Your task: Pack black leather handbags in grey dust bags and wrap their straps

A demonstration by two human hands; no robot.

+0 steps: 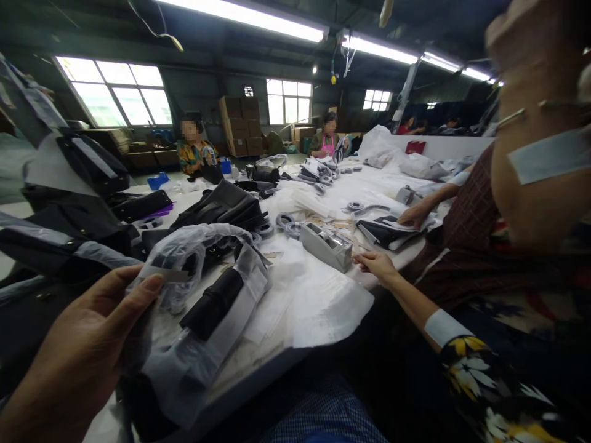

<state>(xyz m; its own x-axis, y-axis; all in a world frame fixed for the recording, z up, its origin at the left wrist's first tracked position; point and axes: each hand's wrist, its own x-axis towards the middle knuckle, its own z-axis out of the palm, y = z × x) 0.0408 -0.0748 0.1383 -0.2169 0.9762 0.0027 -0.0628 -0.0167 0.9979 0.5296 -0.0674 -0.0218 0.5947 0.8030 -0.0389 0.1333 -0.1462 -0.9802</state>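
Observation:
My left hand (87, 344) is at the lower left, its fingers and thumb closed on the edge of a clear plastic bag (203, 344). The bag lies on the table's near edge with a black folded item (212, 301) inside it. My thumb presses a pale strip (166, 274) at the bag's crumpled top. My right hand does not show.
A co-worker sits close on the right; a hand (376, 264) on a floral-sleeved arm rests on the white table (277, 363) by a grey tape dispenser (325, 245). Another hand (415, 215) lies on black pieces. Tape rolls (284, 219), black bags (221, 206) and white sheets (323, 301) cover the table. Two people sit far across.

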